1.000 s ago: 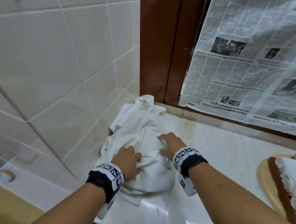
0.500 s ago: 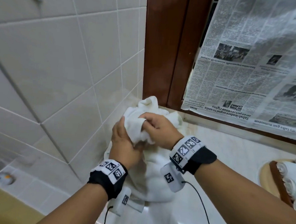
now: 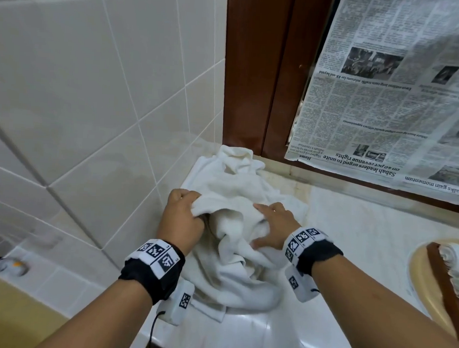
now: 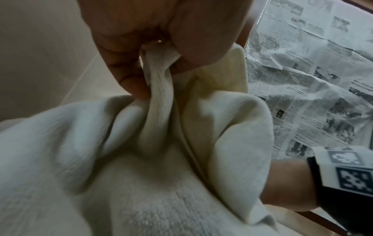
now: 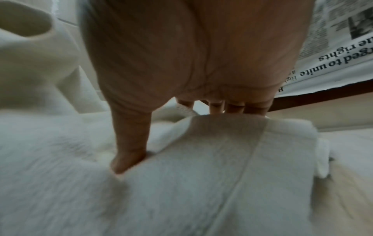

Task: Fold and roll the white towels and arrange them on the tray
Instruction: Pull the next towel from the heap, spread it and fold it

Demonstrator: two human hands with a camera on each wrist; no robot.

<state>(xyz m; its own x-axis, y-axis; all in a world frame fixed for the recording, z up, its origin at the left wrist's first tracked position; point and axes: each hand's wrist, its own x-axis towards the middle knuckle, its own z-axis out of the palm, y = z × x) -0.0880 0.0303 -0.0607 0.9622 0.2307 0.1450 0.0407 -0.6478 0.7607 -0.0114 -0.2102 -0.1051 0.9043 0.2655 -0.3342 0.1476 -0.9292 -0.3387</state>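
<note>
A crumpled white towel [image 3: 233, 268] lies heaped on the white counter against the tiled wall. My left hand [image 3: 185, 211] grips a bunched fold of it at the heap's left side; in the left wrist view the fold [image 4: 159, 89] is pinched between thumb and fingers [image 4: 129, 76]. My right hand [image 3: 268, 226] spans a hump of the same towel, fingers over its far side and thumb [image 5: 129, 153] pressed into the near side. At the right edge a beige tray [image 3: 418, 274] holds rolled white towels [image 3: 456, 265].
A tiled wall [image 3: 92, 111] runs close along the left. A brown wooden frame [image 3: 256, 68] and taped-up newspaper [image 3: 389, 89] stand behind the counter. The glossy counter edge [image 3: 239, 344] is near me. A small grey object [image 3: 5, 265] sits on the ledge at lower left.
Both hands have come down from holding a raised bunch of towel near the wall. The left still grips a fold; the right has spread over the heap.
</note>
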